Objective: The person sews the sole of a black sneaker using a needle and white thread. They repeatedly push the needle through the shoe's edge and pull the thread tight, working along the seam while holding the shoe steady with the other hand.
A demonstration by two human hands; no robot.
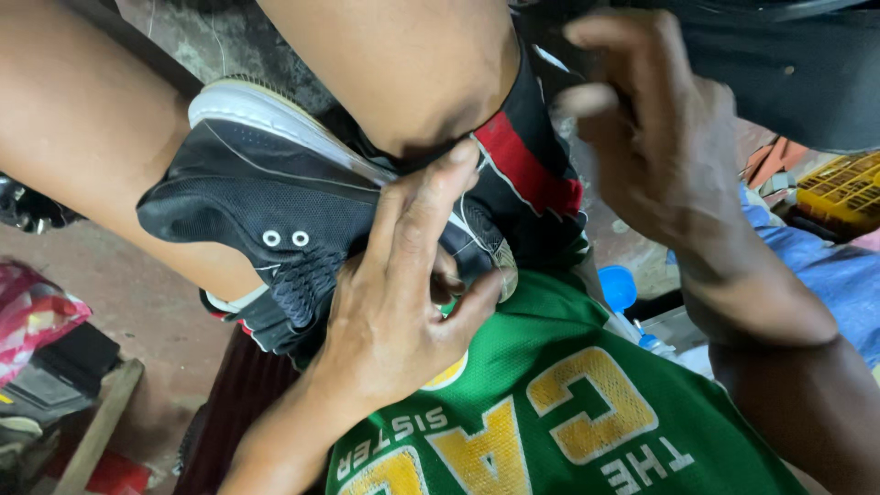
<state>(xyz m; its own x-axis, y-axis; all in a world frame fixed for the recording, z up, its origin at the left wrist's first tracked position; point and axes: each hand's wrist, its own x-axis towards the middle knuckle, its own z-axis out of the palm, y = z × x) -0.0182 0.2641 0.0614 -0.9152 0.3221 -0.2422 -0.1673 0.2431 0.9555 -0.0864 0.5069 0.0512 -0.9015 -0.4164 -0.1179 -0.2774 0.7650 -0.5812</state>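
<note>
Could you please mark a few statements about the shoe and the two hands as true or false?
1. The left hand grips the black sneaker. True.
2. The sneaker has a red sole. False: the sole is white.
3. The right hand rests flat on the sneaker. False: it is raised to the right of it, near dark fabric.
4. A green jersey with yellow lettering lies below the hands. True.
5. A yellow crate sits at the right edge. True.
</note>
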